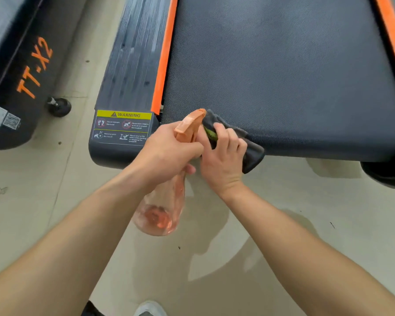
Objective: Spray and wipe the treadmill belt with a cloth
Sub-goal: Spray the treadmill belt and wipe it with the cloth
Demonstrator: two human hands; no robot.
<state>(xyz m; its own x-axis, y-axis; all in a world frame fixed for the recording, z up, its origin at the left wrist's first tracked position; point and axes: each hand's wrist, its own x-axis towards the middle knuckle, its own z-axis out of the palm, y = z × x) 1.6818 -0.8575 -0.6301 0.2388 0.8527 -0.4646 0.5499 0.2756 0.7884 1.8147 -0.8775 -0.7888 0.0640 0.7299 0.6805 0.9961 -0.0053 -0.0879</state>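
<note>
The dark treadmill belt (283,71) fills the upper right, edged by orange strips. My left hand (167,153) grips the neck of a clear spray bottle (162,210) with an orange trigger head, nozzle pointing toward the belt's near end. My right hand (221,158) holds a dark grey cloth (252,153) with a green edge, bunched at the belt's rear edge right beside the nozzle. The bottle's body hangs below my left hand over the floor.
The left side rail (132,65) carries a yellow warning label (123,126). A second treadmill marked TT-X2 (30,71) with a small wheel (59,107) stands at the left. Beige floor (283,224) lies below, and my shoe (149,309) shows at the bottom.
</note>
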